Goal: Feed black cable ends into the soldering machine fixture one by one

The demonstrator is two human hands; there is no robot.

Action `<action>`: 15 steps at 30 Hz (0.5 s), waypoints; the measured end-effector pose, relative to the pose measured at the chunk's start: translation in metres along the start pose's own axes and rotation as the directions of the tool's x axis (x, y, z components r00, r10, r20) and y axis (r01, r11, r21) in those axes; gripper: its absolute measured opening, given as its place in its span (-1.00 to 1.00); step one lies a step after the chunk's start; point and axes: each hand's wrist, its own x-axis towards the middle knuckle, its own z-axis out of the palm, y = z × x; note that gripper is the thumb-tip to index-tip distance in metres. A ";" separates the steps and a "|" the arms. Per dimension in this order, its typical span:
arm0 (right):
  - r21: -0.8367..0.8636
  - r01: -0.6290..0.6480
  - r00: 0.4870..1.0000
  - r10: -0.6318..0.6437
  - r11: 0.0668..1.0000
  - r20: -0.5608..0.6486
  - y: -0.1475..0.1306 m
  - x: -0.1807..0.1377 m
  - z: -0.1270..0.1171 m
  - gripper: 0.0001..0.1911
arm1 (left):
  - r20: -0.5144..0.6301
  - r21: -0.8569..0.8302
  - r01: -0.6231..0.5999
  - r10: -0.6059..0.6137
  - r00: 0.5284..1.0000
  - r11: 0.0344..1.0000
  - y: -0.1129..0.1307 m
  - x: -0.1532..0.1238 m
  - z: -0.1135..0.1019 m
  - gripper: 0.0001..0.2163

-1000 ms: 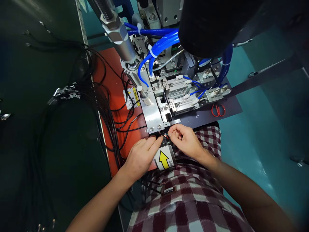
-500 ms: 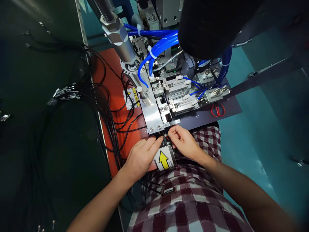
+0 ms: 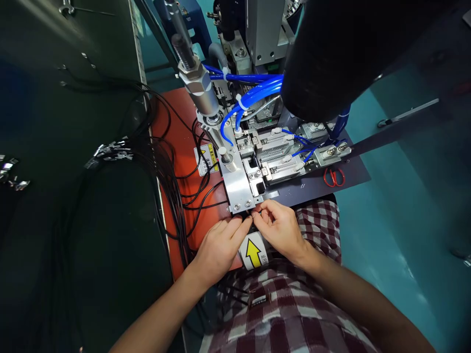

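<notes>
My left hand (image 3: 221, 245) and my right hand (image 3: 280, 228) meet fingertip to fingertip just below the silver metal plate (image 3: 237, 185) of a small machine. Both hands pinch something tiny between them; it is hidden by the fingers. Right below the fingertips lies a white label with a yellow arrow (image 3: 253, 251). Thin black cables (image 3: 172, 181) run from the left across an orange mat (image 3: 182, 147) toward my left hand.
The machine carries blue air hoses (image 3: 253, 93), a steel cylinder (image 3: 200, 86) and silver clamp blocks (image 3: 283, 164). Red-handled scissors (image 3: 333, 176) lie on the dark base plate at right. A large black shape (image 3: 331, 49) hangs overhead. A yellow warning sticker (image 3: 206, 158) sits on the mat.
The view has shifted, so the machine sits lower in frame. My right hand's fingers have closed in against my left fingertips, covering the small red-wired part seen before.
</notes>
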 end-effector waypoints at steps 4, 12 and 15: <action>0.070 -0.019 1.000 0.019 0.997 0.003 0.006 -0.003 0.001 -0.89 | -0.008 0.000 0.001 -0.001 1.000 1.000 0.000 -0.001 0.000 -0.69; 0.626 -0.461 0.887 0.345 0.630 0.306 0.019 0.002 0.005 -0.74 | -0.011 -0.008 0.004 -0.004 1.000 1.000 0.000 -0.003 0.001 -0.69; 0.654 -0.514 0.857 0.366 0.556 0.362 0.019 0.001 0.001 -0.68 | -0.032 -0.009 0.025 -0.026 0.999 1.000 0.000 -0.004 0.001 -0.68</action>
